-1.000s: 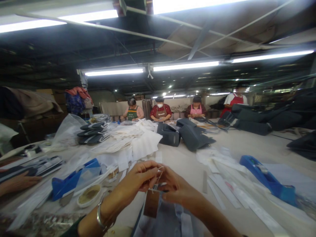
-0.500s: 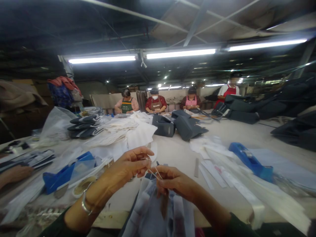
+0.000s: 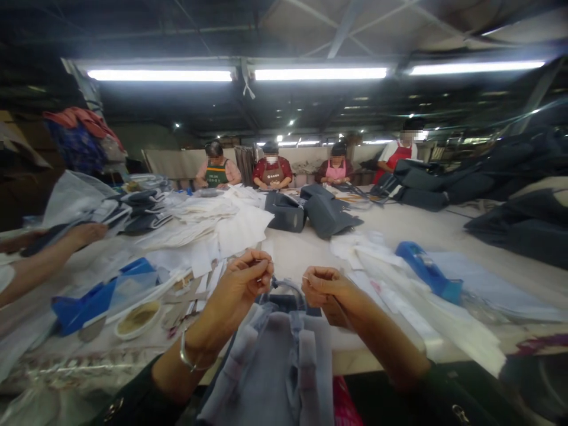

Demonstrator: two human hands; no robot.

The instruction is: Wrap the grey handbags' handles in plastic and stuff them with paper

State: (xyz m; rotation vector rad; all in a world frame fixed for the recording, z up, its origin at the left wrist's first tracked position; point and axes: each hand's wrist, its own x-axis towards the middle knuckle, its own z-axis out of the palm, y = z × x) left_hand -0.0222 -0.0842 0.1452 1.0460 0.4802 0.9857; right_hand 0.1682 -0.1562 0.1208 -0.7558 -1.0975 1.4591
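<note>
My left hand (image 3: 249, 277) is closed in a pinch, with a tiny pale end of thin string at its fingertips. Apart from it on the right, my right hand (image 3: 329, 290) pinches a thin white string (image 3: 305, 278) whose short end pokes out. Part of a brownish strip shows under the right palm, partly hidden. Below and between both hands stands a grey-blue bag (image 3: 270, 361) with pale wrapped straps (image 3: 307, 361). A dark loop handle (image 3: 290, 287) rises at its top. Any string spanning the gap between my hands is too fine to make out.
Blue tape dispensers stand left (image 3: 89, 302) and right (image 3: 428, 272). A round bowl (image 3: 137, 319) sits near the left one. White sheets (image 3: 239, 222) and dark bags (image 3: 328, 210) lie ahead. A co-worker's arm (image 3: 53, 257) reaches in from the left; several people work across the table.
My hands have moved apart from a shared string, the right one shifting right. The view has tilted down, showing more of the bag. The co-worker's arm at left reaches further in, handling dark fabric.
</note>
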